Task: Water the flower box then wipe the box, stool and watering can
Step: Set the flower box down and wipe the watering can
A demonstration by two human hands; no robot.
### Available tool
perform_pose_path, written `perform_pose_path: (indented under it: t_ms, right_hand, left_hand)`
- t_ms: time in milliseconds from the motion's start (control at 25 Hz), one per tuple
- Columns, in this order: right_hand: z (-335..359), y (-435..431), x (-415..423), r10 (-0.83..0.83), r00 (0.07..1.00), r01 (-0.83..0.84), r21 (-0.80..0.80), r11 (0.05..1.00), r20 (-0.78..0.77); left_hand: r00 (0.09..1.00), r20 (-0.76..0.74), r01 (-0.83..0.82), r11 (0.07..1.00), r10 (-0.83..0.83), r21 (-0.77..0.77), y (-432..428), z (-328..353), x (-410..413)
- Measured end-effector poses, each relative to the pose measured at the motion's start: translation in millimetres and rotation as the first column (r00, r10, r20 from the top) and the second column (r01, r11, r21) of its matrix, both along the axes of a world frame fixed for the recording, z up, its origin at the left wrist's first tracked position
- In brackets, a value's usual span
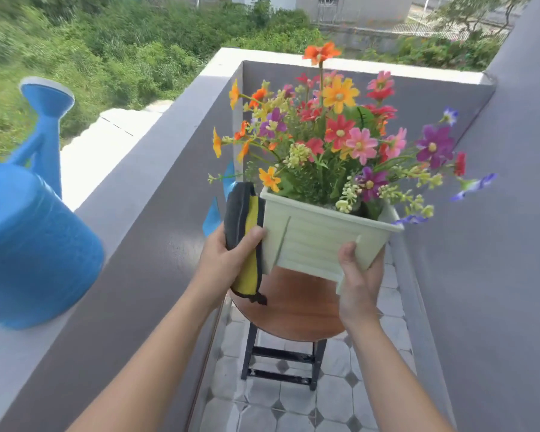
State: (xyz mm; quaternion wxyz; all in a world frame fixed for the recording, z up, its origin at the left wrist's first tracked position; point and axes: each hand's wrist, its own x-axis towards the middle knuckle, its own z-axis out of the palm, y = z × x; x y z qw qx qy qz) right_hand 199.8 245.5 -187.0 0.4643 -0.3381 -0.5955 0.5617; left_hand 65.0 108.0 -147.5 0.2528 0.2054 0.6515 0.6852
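A pale green flower box (312,235) full of colourful flowers (340,138) is lifted and tilted above a round wooden stool (293,310) with black legs. My right hand (360,275) grips the box's near right corner from below. My left hand (225,260) holds a folded yellow and dark grey cloth (245,232) pressed against the box's left side. A big blue watering can (28,238) stands on the grey ledge (113,307) at the left, spout pointing up and away.
The narrow balcony has a tiled floor (293,406) between the grey parapet on the left and a grey wall (496,244) on the right. A small blue object (214,215) shows behind the cloth. Green bushes lie beyond the ledge.
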Motion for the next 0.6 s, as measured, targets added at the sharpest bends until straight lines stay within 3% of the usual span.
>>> perform_pose_path:
  t_ms: [120,440,600]
  right_hand:
    - [-17.7,-0.1,2.0,-0.019,0.99,0.013,0.048,0.999,0.139]
    - [-31.3,7.9,7.3,0.125,0.989,-0.138,0.183,0.973,0.084]
    - [-41.2,21.1,8.5,0.045,0.992,-0.072,0.232,0.97,0.121]
  left_hand:
    - [1.0,-0.021,0.017,1.0,-0.018,-0.013,-5.8,-15.1,4.6]
    - [0.988,-0.154,-0.021,1.0,0.02,-0.003,5.6,-59.9,4.8]
    - [0.977,-0.208,-0.039,0.999,0.036,-0.007,13.7,-68.1,3.1]
